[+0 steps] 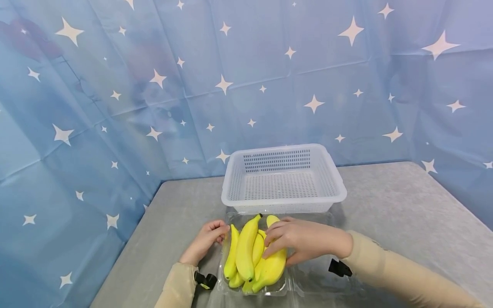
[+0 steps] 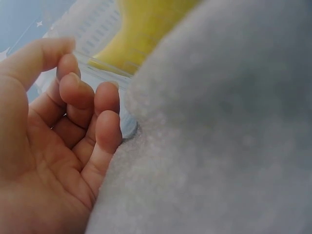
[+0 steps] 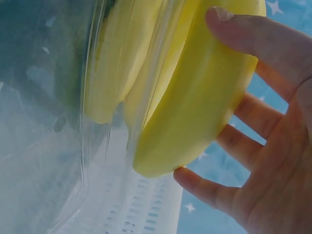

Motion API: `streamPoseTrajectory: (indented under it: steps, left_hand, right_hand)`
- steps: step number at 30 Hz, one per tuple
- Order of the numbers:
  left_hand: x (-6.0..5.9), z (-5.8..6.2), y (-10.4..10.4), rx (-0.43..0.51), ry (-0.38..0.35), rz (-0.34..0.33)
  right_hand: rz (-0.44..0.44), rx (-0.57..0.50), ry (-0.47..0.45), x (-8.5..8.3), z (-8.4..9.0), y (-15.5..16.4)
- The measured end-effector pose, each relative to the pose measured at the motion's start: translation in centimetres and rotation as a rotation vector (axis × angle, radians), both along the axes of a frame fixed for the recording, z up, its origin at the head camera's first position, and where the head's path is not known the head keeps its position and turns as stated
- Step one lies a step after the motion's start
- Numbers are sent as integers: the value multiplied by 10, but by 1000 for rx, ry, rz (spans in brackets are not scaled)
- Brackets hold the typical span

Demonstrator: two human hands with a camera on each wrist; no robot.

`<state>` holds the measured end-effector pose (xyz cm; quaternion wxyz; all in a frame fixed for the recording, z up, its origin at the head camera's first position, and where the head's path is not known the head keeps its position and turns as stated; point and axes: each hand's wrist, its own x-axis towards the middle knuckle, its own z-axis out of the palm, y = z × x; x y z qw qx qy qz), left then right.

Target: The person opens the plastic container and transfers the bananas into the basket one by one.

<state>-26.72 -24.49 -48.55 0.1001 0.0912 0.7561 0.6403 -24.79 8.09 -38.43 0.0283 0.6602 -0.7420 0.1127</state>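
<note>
Several yellow bananas [image 1: 245, 252] lie piled in a clear plastic container [image 1: 283, 292], whose flat clear lid [image 1: 319, 278] is spread out to the right. My right hand [image 1: 302, 238] grips the rightmost banana [image 1: 272, 269] from above. In the right wrist view its thumb is on one side of that banana [image 3: 200, 102] and the fingers are on the other. At the container's left side, my left hand [image 1: 206, 239] pinches the clear rim [image 2: 105, 68] between thumb and forefinger. Its other fingers are curled, as the left wrist view shows.
Just behind the container stands a white perforated plastic basket [image 1: 285, 200] with nothing inside. Both rest on a grey table [image 1: 385, 205]. A blue curtain [image 1: 265, 107] with white stars surrounds the table's back and sides.
</note>
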Motion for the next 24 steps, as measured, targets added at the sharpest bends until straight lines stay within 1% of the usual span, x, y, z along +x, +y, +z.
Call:
streamPoseTrajectory:
  steps: [3, 11, 12, 15, 19, 24]
  left_hand:
    - [-1, 0, -1, 0, -1, -9]
    - [1, 4, 1, -12, -27, -5]
    - [2, 6, 2, -18, -27, -9]
    - [7, 16, 5, -32, -21, -20]
    - [13, 29, 9, -33, -11, -20]
    - [16, 30, 9, -16, -4, -11]
  right_hand:
    - [6, -19, 16, 1, 2, 3]
    - [26, -85, 46, -2, 0, 7]
    - [30, -97, 53, -2, 0, 7]
    - [41, -137, 82, -4, 0, 8]
    - [52, -178, 92, -5, 0, 9]
    - [49, -193, 98, -7, 1, 9]
